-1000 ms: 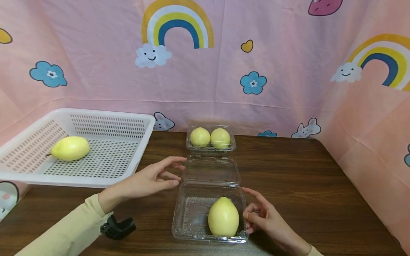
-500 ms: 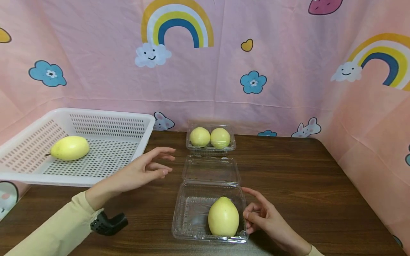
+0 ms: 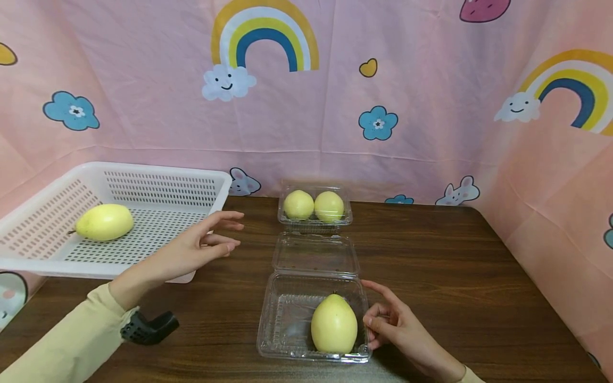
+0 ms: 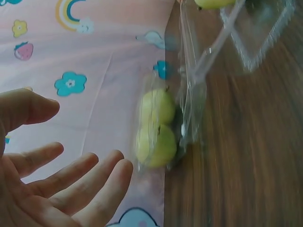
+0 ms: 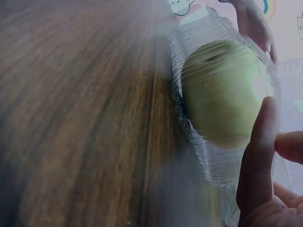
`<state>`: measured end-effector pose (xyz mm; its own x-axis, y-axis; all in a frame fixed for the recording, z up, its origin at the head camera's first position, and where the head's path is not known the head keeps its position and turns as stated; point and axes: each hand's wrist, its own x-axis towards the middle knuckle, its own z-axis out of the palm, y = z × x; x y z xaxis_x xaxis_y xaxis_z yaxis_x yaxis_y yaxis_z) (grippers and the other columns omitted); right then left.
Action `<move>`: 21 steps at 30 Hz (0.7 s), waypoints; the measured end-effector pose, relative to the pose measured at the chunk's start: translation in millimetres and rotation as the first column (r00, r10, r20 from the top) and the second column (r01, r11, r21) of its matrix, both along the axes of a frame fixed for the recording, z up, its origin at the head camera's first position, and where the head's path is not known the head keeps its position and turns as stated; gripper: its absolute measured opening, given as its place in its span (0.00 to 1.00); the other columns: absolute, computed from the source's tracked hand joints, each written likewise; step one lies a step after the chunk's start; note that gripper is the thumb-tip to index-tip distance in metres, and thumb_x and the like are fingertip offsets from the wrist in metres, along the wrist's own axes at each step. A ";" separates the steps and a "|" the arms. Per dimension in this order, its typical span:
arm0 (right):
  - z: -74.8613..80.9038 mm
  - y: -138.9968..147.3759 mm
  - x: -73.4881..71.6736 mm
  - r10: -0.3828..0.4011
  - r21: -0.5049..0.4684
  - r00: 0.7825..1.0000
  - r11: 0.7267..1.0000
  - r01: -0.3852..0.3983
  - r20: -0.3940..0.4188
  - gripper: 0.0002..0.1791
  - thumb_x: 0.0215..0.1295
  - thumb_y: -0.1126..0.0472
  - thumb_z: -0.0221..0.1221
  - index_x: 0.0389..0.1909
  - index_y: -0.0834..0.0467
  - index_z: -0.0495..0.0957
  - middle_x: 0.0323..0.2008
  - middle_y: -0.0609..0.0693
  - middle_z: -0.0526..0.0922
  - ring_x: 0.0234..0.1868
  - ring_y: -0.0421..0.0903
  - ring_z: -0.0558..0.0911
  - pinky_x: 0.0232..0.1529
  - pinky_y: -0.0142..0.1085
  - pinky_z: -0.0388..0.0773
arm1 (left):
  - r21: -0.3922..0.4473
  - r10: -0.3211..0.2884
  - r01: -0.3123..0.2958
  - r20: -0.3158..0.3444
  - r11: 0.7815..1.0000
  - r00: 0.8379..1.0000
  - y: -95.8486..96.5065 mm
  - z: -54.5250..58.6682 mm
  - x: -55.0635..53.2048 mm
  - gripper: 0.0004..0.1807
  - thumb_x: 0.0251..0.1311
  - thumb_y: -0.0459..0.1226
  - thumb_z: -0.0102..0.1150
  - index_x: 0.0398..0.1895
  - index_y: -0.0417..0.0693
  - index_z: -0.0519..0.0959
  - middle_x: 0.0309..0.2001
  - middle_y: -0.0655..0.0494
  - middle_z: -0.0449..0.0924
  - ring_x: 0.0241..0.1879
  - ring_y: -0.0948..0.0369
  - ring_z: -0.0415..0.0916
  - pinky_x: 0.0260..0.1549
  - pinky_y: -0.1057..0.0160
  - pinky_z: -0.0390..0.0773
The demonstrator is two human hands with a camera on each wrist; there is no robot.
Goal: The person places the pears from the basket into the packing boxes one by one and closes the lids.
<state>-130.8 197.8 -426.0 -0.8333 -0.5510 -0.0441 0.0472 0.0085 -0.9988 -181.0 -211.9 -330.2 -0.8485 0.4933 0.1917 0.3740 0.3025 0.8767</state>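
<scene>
A pale yellow pear (image 3: 333,324) stands in the right half of a clear plastic clamshell box (image 3: 292,340). The box's lid (image 3: 316,254) lies folded back, away from the person. At the box's right side, my right hand (image 3: 395,324) pinches the rim, index finger stretched along to the far corner. In the right wrist view that finger lies against the ribbed wall, the pear (image 5: 222,94) showing through it. My left hand (image 3: 187,247) holds nothing; its fingers are spread loosely beside the white basket's (image 3: 217,197) near right corner. Another yellow pear (image 3: 105,222) lies inside that basket.
At the back of the wooden table (image 3: 431,266), behind the lid, stands a closed clear box (image 3: 315,221) with two pears inside. A pink patterned cloth (image 3: 416,80) hangs behind and along the sides. A black wrist mount (image 3: 148,327) juts from the left sleeve.
My left hand has moved away from the box's lid, leftward and up toward the basket. My right hand and the open box have stayed in place.
</scene>
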 end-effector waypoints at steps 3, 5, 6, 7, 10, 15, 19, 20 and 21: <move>0.1 0.0 0.0 0.000 0.001 1.000 1.000 0.000 0.001 0.37 0.70 0.65 0.56 0.74 0.59 0.47 0.36 0.54 0.74 0.31 0.42 0.78 0.31 0.39 0.82 | -0.023 0.023 -0.023 -0.015 0.999 1.000 -6.4 -0.1 -1.1 0.27 0.68 0.29 0.52 0.68 0.40 0.60 0.60 0.37 0.66 0.51 0.57 0.77 0.45 0.60 0.79; 0.3 0.0 0.1 -0.001 0.003 1.000 1.000 0.001 0.004 0.37 0.70 0.65 0.56 0.74 0.58 0.47 0.36 0.54 0.74 0.31 0.42 0.78 0.31 0.39 0.82 | -0.015 0.031 -0.031 -0.019 0.999 0.999 -10.6 0.1 -1.6 0.27 0.68 0.28 0.52 0.68 0.39 0.59 0.61 0.37 0.66 0.51 0.61 0.77 0.45 0.59 0.79; 0.3 0.0 0.2 -0.002 0.003 1.000 1.000 0.002 0.005 0.37 0.70 0.65 0.56 0.74 0.58 0.48 0.36 0.54 0.74 0.31 0.42 0.78 0.31 0.39 0.82 | -0.008 0.032 -0.032 -0.025 0.999 0.999 -12.5 0.5 -2.0 0.27 0.68 0.27 0.51 0.68 0.38 0.59 0.61 0.36 0.66 0.50 0.63 0.77 0.44 0.59 0.79; 0.4 0.0 0.2 -0.002 0.004 1.000 1.000 0.002 0.006 0.37 0.70 0.65 0.56 0.74 0.58 0.48 0.36 0.54 0.74 0.31 0.42 0.78 0.31 0.40 0.82 | 0.000 0.033 -0.033 -0.029 0.999 0.999 -14.4 1.2 -2.2 0.26 0.68 0.27 0.51 0.68 0.38 0.59 0.61 0.36 0.65 0.50 0.64 0.77 0.44 0.59 0.80; 0.6 0.0 0.2 -0.002 0.006 1.000 1.000 0.002 0.007 0.37 0.70 0.65 0.56 0.74 0.58 0.48 0.36 0.54 0.74 0.31 0.42 0.78 0.31 0.40 0.82 | 0.017 0.036 -0.035 -0.043 0.999 0.998 -19.2 4.1 -2.9 0.26 0.68 0.26 0.51 0.68 0.36 0.59 0.61 0.35 0.65 0.50 0.66 0.77 0.43 0.61 0.80; 0.9 0.0 0.0 0.001 0.001 1.000 1.000 -0.001 0.001 0.37 0.70 0.65 0.55 0.74 0.58 0.48 0.36 0.54 0.74 0.31 0.42 0.78 0.31 0.39 0.82 | -0.003 0.068 -0.068 -0.036 0.998 0.997 -26.9 10.8 -2.5 0.27 0.68 0.28 0.53 0.68 0.36 0.60 0.62 0.36 0.65 0.50 0.67 0.77 0.42 0.64 0.80; 0.9 -0.1 -0.1 0.003 -0.003 1.000 1.000 -0.003 0.003 0.37 0.70 0.65 0.56 0.74 0.58 0.48 0.35 0.54 0.74 0.31 0.42 0.78 0.31 0.39 0.82 | -0.069 0.106 -0.107 -0.025 0.992 0.994 -34.3 16.0 -2.8 0.27 0.69 0.32 0.53 0.69 0.36 0.60 0.62 0.36 0.66 0.50 0.68 0.77 0.43 0.65 0.79; 0.9 -0.2 -0.1 0.004 -0.004 1.000 1.000 -0.004 0.004 0.37 0.70 0.65 0.56 0.74 0.58 0.48 0.35 0.54 0.74 0.31 0.42 0.78 0.31 0.39 0.82 | -0.086 0.116 -0.117 -0.016 0.989 0.993 -36.2 16.9 -3.4 0.27 0.70 0.33 0.52 0.69 0.36 0.60 0.63 0.37 0.66 0.50 0.67 0.77 0.44 0.66 0.78; 0.9 -0.2 -0.2 0.004 -0.004 1.000 1.000 -0.004 0.005 0.37 0.70 0.65 0.56 0.74 0.58 0.48 0.35 0.54 0.74 0.31 0.42 0.78 0.31 0.39 0.82 | -0.100 0.124 -0.125 -0.009 0.987 0.992 -38.2 17.6 -4.0 0.26 0.70 0.35 0.52 0.69 0.37 0.60 0.63 0.38 0.66 0.50 0.66 0.77 0.44 0.66 0.78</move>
